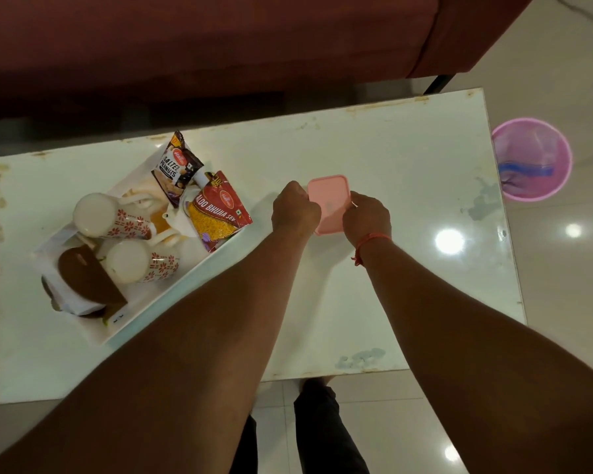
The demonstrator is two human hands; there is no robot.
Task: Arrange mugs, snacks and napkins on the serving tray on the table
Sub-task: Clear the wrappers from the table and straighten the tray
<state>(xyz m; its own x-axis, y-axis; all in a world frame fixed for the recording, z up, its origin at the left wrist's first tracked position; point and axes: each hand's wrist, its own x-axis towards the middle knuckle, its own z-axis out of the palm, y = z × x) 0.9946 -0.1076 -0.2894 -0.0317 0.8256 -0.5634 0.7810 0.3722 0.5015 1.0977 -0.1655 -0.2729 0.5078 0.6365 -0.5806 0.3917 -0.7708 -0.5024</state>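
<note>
A pink lidded box [328,196] sits near the middle of the white table. My left hand [295,208] grips its left side and my right hand [367,215] grips its right side. To the left lies the white serving tray [158,304], set at an angle. In it lie two white mugs with red flower prints [112,217] [141,261] on their sides, a salted peanuts packet [177,165], a red aloo bhujia packet [218,210], a brown holder [89,278] and white napkins [72,301].
The white table [391,148] has worn edges, with its front edge close to my legs. A dark red sofa [220,39] runs along the far side. A pink waste bin [533,159] stands on the floor beyond the table's right end.
</note>
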